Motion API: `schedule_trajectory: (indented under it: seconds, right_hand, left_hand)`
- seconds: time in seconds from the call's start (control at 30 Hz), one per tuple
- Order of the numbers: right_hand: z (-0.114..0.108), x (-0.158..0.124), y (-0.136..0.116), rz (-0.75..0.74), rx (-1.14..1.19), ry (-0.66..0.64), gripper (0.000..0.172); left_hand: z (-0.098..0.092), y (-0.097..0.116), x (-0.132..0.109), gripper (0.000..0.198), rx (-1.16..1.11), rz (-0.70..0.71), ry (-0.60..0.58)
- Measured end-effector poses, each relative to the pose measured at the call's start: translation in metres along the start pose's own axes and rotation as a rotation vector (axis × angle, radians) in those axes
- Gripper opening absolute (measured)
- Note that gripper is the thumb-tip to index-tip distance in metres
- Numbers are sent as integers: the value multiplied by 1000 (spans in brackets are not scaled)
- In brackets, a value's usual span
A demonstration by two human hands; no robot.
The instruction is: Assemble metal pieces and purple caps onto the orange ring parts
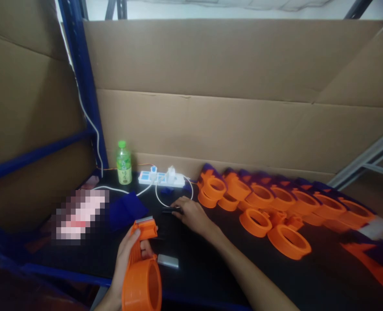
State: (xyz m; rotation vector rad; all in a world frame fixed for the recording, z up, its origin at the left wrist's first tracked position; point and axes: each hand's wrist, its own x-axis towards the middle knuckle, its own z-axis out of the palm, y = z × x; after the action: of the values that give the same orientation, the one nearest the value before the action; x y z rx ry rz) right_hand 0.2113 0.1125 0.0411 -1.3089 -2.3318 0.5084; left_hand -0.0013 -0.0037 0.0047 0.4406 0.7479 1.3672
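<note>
My left hand [126, 252] is closed round an orange tape dispenser [142, 280]. The dispenser's large ring hangs below the hand, and its head with a metal serrated edge points up. Beyond it, my right hand [191, 215] reaches over the black tabletop, its fingers closed on a slim dark object [168, 210]. Most of that object is hidden under the fingers, and its kind cannot be made out. A small grey rectangular piece [168, 261] lies on the table just right of the held dispenser.
Several orange dispensers [257, 222] stand in rows at the right, with dark blue parts behind. Along the back are a green-capped bottle [124, 166] and a white power strip [162, 178] with cables. A blue piece [128, 211] lies left of centre. Cardboard [210, 125] walls the back.
</note>
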Motion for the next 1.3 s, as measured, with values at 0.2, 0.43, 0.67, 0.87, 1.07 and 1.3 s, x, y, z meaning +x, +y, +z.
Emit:
schedule_trajectory:
  seconds: [0.2,0.43,0.67,0.87,1.07,1.3]
  right_hand:
    - [-17,-1,3,38,216,-14,24]
    - [-22,-9,-21,11,473,-129,36]
    - [-23,-14,-40,-151,549,-108,27]
    - [-17,-22,-56,-286,404,-59,25]
    - [-2,-27,-65,-451,253,62,24]
    - [8,-23,-57,-404,314,55,22]
  left_hand:
    - [10,5,-8,39,80,29,-15]
    - [9,-1,-10,43,80,43,1]
    - [13,1,-13,36,130,65,-61]
    - [18,2,-14,32,190,43,-117]
    - [13,-5,-8,29,190,7,-110]
    - [13,-3,-11,35,194,-10,-116]
